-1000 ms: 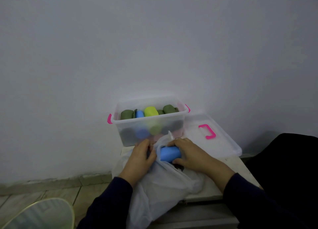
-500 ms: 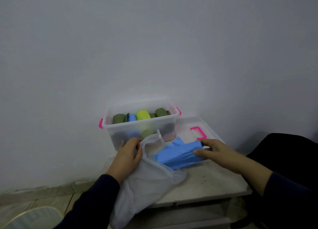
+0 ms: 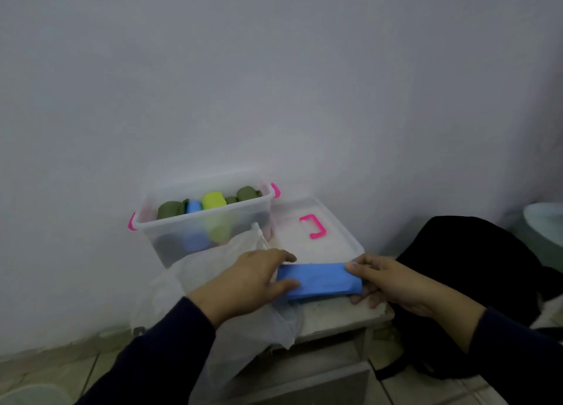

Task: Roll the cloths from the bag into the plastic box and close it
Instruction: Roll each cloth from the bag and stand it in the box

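Blue cloth (image 3: pixel 320 279) is lying folded into a long band across the front of the worktop (image 3: pixel 338 311), and I am gripping it at both ends. My left hand (image 3: pixel 253 279) is pinching the left end, thumb underneath and fingers resting on top, with the wrist lying over the white bag (image 3: pixel 189 286). My right hand (image 3: pixel 387 281) is clamping the right end, thumb on the upper face and fingers curling beneath the edge. Both dark sleeves (image 3: pixel 158 362) are reaching in from the bottom of the view.

The bag is slumping over the left front corner of the worktop, part of it hanging down past the edge, and its upper fold is standing up against the front wall of the plastic box (image 3: pixel 170 237). A black bundle (image 3: pixel 475 258) is sitting just to the right of the worktop, close by my right forearm.

Behind the cloth, the clear lid (image 3: pixel 307 209) with its pink handle (image 3: pixel 313 226) is lying flat on the worktop, beside the box on its right. The box is standing open at the back left, touching the wall (image 3: pixel 274 85), with pink clips (image 3: pixel 275 190) at its ends. Inside it, rolled cloths (image 3: pixel 213 200) are standing packed together: olive ones, a blue one and a bright yellow-green one. Tiled floor (image 3: pixel 45 371) is showing at the lower left.
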